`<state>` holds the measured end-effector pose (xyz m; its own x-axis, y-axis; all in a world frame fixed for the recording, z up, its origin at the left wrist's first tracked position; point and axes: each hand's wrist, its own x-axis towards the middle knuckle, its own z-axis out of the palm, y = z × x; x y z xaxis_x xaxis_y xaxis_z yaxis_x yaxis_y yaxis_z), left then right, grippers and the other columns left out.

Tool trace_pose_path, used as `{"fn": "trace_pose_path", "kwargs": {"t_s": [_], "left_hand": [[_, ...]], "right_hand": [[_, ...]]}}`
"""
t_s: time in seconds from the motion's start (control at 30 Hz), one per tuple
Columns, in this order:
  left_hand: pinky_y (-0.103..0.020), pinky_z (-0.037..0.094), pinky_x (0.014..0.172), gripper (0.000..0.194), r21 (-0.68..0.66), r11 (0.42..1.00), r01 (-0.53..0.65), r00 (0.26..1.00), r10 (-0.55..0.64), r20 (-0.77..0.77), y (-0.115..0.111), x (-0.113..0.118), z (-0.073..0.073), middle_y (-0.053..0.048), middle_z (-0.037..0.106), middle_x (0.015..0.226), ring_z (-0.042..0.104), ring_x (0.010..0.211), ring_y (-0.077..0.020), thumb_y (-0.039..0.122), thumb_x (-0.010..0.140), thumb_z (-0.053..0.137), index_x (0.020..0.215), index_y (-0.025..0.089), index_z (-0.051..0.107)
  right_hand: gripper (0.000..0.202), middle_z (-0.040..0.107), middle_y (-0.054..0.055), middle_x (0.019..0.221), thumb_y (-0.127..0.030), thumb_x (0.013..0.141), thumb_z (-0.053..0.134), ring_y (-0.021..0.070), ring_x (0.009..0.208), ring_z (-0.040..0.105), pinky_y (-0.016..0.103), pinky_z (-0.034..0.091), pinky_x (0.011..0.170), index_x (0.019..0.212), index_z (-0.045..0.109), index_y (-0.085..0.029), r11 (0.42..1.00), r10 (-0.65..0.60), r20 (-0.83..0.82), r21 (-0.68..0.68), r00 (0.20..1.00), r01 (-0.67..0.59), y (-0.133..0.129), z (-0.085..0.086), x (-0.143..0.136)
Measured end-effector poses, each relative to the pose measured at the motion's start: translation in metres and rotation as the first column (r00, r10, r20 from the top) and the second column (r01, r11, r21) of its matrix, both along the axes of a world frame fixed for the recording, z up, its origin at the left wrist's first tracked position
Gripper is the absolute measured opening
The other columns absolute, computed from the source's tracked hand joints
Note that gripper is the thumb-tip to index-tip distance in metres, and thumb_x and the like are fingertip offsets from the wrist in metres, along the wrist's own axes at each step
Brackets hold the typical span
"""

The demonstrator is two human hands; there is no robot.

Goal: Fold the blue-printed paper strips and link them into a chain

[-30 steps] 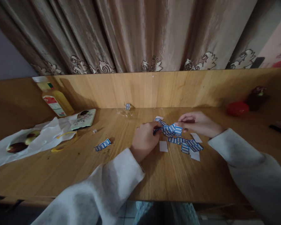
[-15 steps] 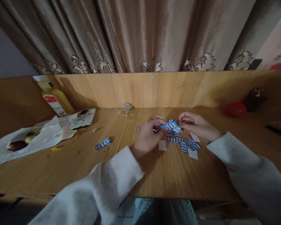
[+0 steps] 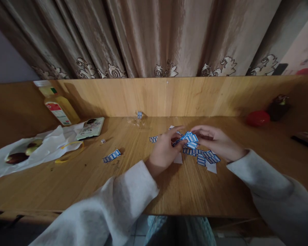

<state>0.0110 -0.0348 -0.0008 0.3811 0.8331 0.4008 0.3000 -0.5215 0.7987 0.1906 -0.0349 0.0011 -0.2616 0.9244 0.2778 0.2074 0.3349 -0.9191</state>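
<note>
My left hand [image 3: 165, 147] is closed on a bunch of small blue-and-white paper pieces [image 3: 191, 138], thumb and fingers on their left side. At the bunch's right edge is my right hand [image 3: 213, 139], fingers bent and pinched against the pieces; what exactly its fingertips hold is partly hidden. Below both hands lie more blue-and-white pieces [image 3: 209, 156], overlapping on the wooden table. Plain white slips [image 3: 212, 167] poke out from under and beside them. Apart from the pile, a blue-and-white strip [image 3: 112, 156] rests to the left.
A yellow bottle [image 3: 59, 107] and a booklet-like packet [image 3: 91, 128] stand at the left, by a white bag [image 3: 59, 135] with fruit on it. A small piece [image 3: 139, 115] leans near clear plastic at the back board. A red round object [image 3: 258, 118] sits at the right.
My right hand has moved slightly left and down, closer to my left hand. The pieces between the hands are gathered closer together.
</note>
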Motion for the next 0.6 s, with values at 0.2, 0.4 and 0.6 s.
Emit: {"fn": "trace_pose_path", "kwargs": {"t_s": [0.2, 0.4, 0.6], "left_hand": [[-0.027, 0.048, 0.076, 0.016, 0.015, 0.998, 0.061, 0.998, -0.061, 0.012, 0.004, 0.0, -0.002, -0.005, 0.066, 0.09, 0.061, 0.084, -0.0141, 0.019, 0.084, 0.052, 0.096, 0.016, 0.062], [-0.021, 0.042, 0.058, 0.012, -0.141, 0.99, -0.015, 0.987, 0.037, 0.157, -0.001, 0.0, 0.004, -0.002, 0.062, 0.081, 0.055, 0.064, -0.0086, 0.024, 0.079, 0.06, 0.084, 0.014, 0.059], [-0.019, 0.04, 0.052, 0.016, -0.179, 0.978, 0.112, 0.973, -0.072, 0.217, -0.011, 0.0, 0.015, -0.002, 0.061, 0.082, 0.052, 0.06, -0.007, 0.027, 0.075, 0.063, 0.082, 0.014, 0.058]], "right_hand": [[0.021, 0.064, -0.001, 0.075, -0.027, 0.067, 0.066, 0.0148, 0.07, 0.061, 0.029, 0.049, 0.062, 0.082, 0.052, -0.022, 0.995, -0.006, -0.022, -0.104, 1.0, 0.004, -0.004, 0.001, 0.0], [0.03, 0.065, -0.001, 0.073, -0.041, 0.069, 0.067, 0.0146, 0.064, 0.062, 0.032, 0.052, 0.064, 0.082, 0.048, -0.022, 0.993, -0.043, -0.092, -0.111, 0.995, 0.033, -0.002, -0.003, 0.003], [0.031, 0.064, -0.001, 0.07, -0.044, 0.066, 0.069, 0.0145, 0.063, 0.062, 0.032, 0.052, 0.063, 0.078, 0.05, -0.023, 0.993, -0.089, -0.056, -0.079, 0.994, 0.085, -0.002, 0.0, 0.004]]}}
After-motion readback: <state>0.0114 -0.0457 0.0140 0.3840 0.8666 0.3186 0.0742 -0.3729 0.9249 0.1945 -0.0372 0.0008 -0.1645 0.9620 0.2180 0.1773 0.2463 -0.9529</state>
